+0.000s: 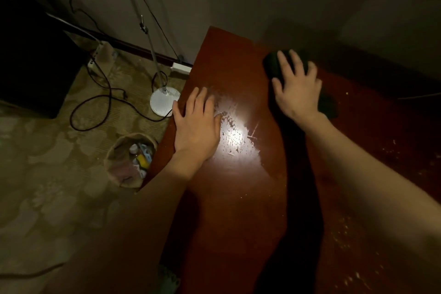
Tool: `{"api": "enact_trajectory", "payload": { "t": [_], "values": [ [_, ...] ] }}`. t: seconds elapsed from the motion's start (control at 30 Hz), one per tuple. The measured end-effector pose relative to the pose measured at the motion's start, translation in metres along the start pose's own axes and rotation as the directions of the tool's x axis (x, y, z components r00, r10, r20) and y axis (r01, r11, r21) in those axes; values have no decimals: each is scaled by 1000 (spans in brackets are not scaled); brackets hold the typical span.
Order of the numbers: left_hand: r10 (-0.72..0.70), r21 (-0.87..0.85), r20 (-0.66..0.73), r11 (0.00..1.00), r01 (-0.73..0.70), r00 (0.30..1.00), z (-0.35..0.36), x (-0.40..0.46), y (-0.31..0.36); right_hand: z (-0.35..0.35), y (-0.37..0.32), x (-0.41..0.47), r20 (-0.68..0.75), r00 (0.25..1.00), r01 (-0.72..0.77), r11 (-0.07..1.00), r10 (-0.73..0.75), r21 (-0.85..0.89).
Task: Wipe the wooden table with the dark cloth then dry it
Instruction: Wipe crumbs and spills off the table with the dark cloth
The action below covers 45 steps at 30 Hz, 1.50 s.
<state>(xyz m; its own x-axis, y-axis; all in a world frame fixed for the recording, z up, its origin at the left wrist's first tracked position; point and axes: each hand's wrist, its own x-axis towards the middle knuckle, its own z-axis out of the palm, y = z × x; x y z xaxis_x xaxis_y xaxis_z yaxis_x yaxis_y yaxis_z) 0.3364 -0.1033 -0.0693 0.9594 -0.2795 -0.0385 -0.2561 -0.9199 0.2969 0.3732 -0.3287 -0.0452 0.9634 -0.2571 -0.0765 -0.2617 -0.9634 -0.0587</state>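
The right hand [297, 86] is pressing spread, straight fingers onto the dark cloth [274, 67] at the wooden table's [238, 198] far edge; the left hand [196, 126] is lying flat, fingers extended, beside wet streaks

Glossy reddish wood table [233, 198], wet sheen; matt dark cloth [274, 67]

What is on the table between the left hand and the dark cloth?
In the head view, only wet tabletop: a shiny smear of water droplets on the wooden table beside the left hand; no object before the dark cloth under the right hand.
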Motion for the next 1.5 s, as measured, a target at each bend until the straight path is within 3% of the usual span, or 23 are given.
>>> {"api": "enact_trajectory", "payload": {
  "t": [0.1,0.33,0.43,0.5,0.57,0.63,0.73,0.83,0.97,1.07,1.13,1.23,1.33,1.4,1.5],
  "values": [
    [3,0,12,1000,-3,1000,0,0,0,1,-14,-25,6,1000,28,999,-28,-19],
    [11,20,29,1000,-11,1000,-4,-1,1,19,-49,-196,20,927,376,927,-375,-6],
    [28,6,9,1000,-28,1000,-4,-2,-1,15,-31,-179,19,879,476,879,-476,-37],
    [38,1,-11,999,-38,999,-4,-3,-1,12,-21,-143,-4,936,351,935,-352,-42],
    [61,15,-51,998,-61,997,-4,-6,-1,8,-13,-108,6,993,121,993,-121,9],
    [94,53,-77,995,-90,993,-3,-9,0,6,-10,-88,13,1000,-17,1000,17,12],
    [129,91,-73,988,-122,989,-4,-9,2,6,-16,-99,0,1000,3,1000,-3,4],
    [149,66,-22,987,-147,989,-7,-14,10,12,-24,-165,-34,989,148,987,-146,59],
    [223,-56,4,973,-222,975,-6,-56,20,23,-30,-292,-4,920,391,919,-392,52],
    [208,-191,-6,960,-205,978,-7,-91,28,28,-19,-317,27,887,458,886,-461,73],
    [138,-247,-22,959,-139,990,-10,-106,29,27,-14,-297,21,919,393,918,-394,57],
    [59,-303,-38,951,-68,998,-11,-121,24,20,-6,-245,1,994,108,990,-108,92],
    [43,-363,-48,930,-58,998,-12,-134,24,16,-5,-215,0,998,-65,993,65,101],
    [32,-384,-58,922,-51,998,-11,-144,27,20,-13,-226,-25,998,-62,990,66,128],
    [59,-364,-31,929,-66,998,-9,-162,34,30,-30,-294,-66,995,81,984,-71,160]
  ]
}}
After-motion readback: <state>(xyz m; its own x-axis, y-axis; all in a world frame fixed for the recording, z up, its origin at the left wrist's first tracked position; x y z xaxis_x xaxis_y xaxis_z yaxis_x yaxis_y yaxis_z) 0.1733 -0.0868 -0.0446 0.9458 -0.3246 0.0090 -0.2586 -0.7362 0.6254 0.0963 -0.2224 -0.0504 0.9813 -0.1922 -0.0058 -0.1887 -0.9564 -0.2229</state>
